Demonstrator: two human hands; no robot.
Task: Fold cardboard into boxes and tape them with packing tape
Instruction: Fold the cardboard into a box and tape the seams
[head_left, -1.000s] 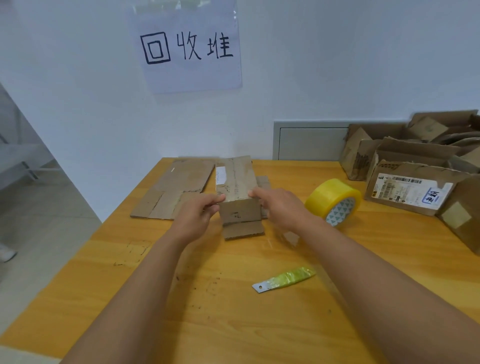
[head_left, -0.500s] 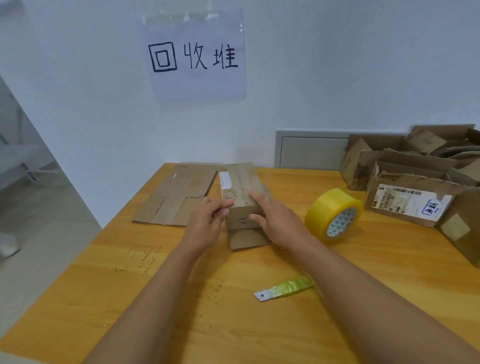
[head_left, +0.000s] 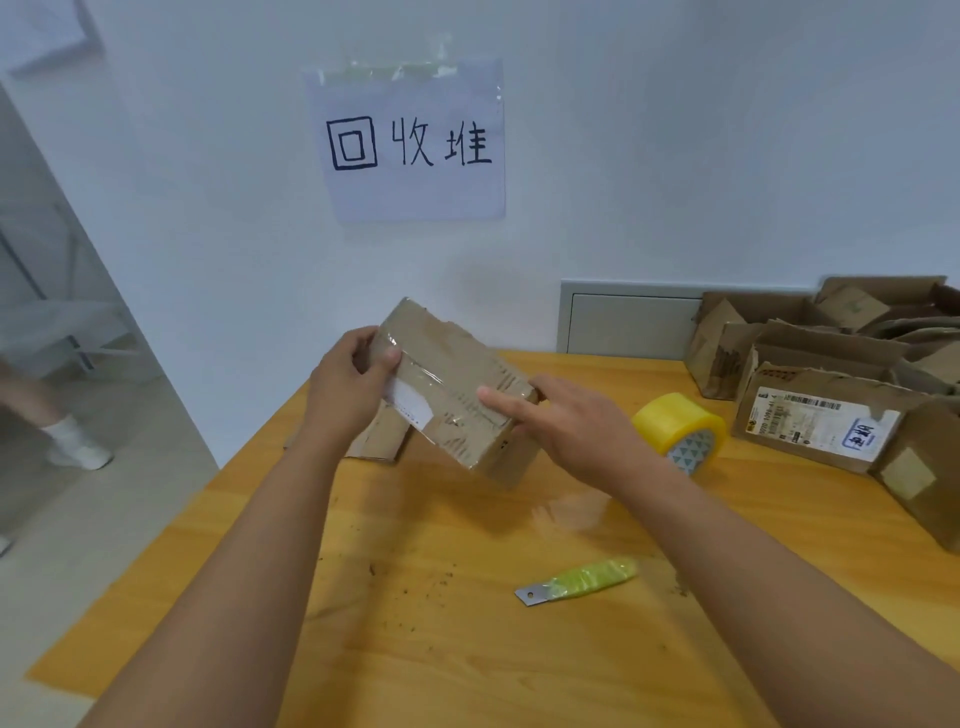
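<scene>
Both hands hold the box (head_left: 447, 384) tilted above the table (head_left: 467, 623).

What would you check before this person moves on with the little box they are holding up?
1. Box firmly held: ok, the left hand grips its far end, thumb on top.
2. Tape strip on top pressed flat: cannot tell, the right hand has straight fingers lying on it, but glare hides the edges.
3. Box off the table: ok, it is raised and tilted.
4. Tape roll at hand: ok, it stands on edge just right of the right hand.
5. Cutter at hand: ok, it lies on the table, blade bare, so reach with care.
</scene>
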